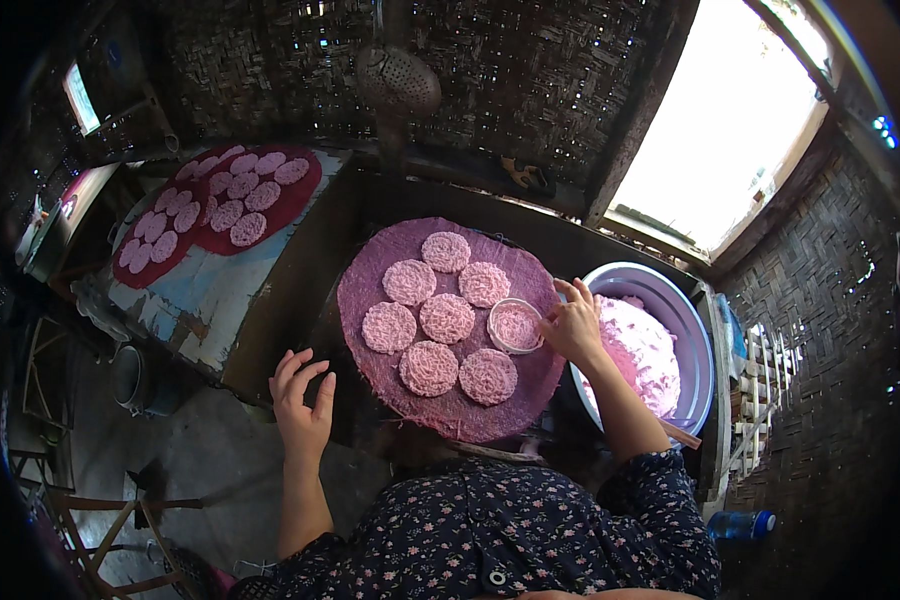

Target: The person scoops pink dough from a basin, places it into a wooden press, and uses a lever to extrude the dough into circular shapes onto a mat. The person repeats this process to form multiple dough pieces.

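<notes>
A round purple mat lies before me with several flat pink discs of stringy, crumbly-looking stuff on it. Near its right edge is a thin whitish ring mould with the same pink stuff inside. My right hand pinches the ring's right side, its fingertips partly hiding the rim. Off the mat's left side, my left hand is raised with fingers apart and nothing in it. Right of the mat stands a wide basin holding a heap of pink stuff, partly behind my right forearm.
At the left, a worn table bears dark red mats with more pink discs. A perforated ladle hangs on the woven wall. A wooden stick shows at the basin's near edge. A bucket and blue bottle are lower down.
</notes>
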Demonstrator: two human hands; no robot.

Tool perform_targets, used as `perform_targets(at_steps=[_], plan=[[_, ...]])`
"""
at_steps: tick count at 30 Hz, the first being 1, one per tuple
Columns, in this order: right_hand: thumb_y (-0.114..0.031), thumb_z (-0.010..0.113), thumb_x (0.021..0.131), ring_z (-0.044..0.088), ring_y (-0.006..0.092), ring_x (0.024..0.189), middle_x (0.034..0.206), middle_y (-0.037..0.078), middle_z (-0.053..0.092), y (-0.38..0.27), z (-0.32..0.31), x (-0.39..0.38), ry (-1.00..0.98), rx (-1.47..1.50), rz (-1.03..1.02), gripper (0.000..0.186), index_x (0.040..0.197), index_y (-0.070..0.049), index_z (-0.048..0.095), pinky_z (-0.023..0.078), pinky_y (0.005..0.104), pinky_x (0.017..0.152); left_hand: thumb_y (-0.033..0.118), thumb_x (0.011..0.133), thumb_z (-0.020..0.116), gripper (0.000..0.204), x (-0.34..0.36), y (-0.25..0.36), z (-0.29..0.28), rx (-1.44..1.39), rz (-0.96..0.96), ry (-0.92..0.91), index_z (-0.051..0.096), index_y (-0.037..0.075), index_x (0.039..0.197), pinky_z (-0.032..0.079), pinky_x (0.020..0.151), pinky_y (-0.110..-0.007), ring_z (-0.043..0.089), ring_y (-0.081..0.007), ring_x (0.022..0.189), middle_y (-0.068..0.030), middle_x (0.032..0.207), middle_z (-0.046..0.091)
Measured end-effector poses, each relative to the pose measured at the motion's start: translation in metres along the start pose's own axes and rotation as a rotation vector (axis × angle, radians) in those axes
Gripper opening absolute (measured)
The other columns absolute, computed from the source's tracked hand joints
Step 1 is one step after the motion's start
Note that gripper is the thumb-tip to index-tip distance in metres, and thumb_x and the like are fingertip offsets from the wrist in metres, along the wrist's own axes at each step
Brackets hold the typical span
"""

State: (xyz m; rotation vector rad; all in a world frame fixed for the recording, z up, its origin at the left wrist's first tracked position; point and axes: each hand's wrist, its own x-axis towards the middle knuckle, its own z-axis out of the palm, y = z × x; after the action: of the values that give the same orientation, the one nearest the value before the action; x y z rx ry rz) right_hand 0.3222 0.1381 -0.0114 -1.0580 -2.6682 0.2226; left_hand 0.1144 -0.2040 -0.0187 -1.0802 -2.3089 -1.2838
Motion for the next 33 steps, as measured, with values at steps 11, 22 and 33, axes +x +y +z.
perform_targets(at_steps=[11,22,33], plan=[[-0.023,0.067,0.067,0.03,0.035,0.133,0.135,0.01,0.047,0.0,-0.008,0.001,-0.028,0.024,-0.023,0.016,0.073,-0.01,0.073,0.02,0.0595,0.107,0.023,0.083,0.067,0.017,-0.003,0.001,0.002,-0.003,0.001,-0.007,0.063,0.014,0.098,0.031,0.099,-0.053,0.048,-0.0303,0.118,-0.0037,0.116,0.058],[-0.02,0.067,0.067,0.03,0.0349,0.132,0.135,0.009,0.047,0.006,-0.022,-0.004,0.122,0.0,0.005,0.013,0.069,-0.008,0.072,0.02,0.0595,0.107,0.023,0.083,0.067,0.017,-0.004,-0.002,0.002,-0.007,-0.003,-0.009,0.063,0.014,0.098,0.031,0.099,-0.053,0.049,-0.03,0.118,-0.0037,0.116,0.058],[-0.014,0.06,0.064,0.028,0.0346,0.133,0.131,0.01,0.047,-0.015,-0.017,-0.028,0.425,-0.12,-0.237,0.012,0.065,-0.003,0.064,0.015,0.0622,0.107,0.022,0.084,0.067,0.016,-0.004,0.0,0.006,-0.017,0.016,-0.026,0.064,0.013,0.097,0.033,0.098,-0.049,0.048,-0.0305,0.117,-0.0045,0.115,0.058]])
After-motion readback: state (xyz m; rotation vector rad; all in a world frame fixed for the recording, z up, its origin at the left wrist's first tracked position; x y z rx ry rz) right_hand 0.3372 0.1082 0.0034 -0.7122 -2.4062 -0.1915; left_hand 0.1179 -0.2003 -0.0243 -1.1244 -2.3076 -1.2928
